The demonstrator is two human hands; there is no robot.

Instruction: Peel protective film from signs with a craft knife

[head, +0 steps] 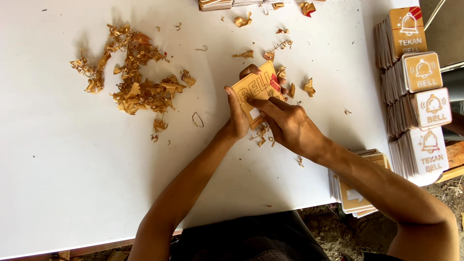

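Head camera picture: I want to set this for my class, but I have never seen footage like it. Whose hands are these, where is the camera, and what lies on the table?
There is no machine here. The one picture comes from a camera worn on a person's head, looking down at their own two bare hands over a white table. The left hand holds a square plaque covered in tan masking film, its grip closed on the edge. The right hand rests its fingers on the plaque's face. A pile of peeled film scraps lies to the left, with smaller bits scattered around the hands. On the right stand rows of similar plaques with bell pictures, and another stack sits by the right forearm.
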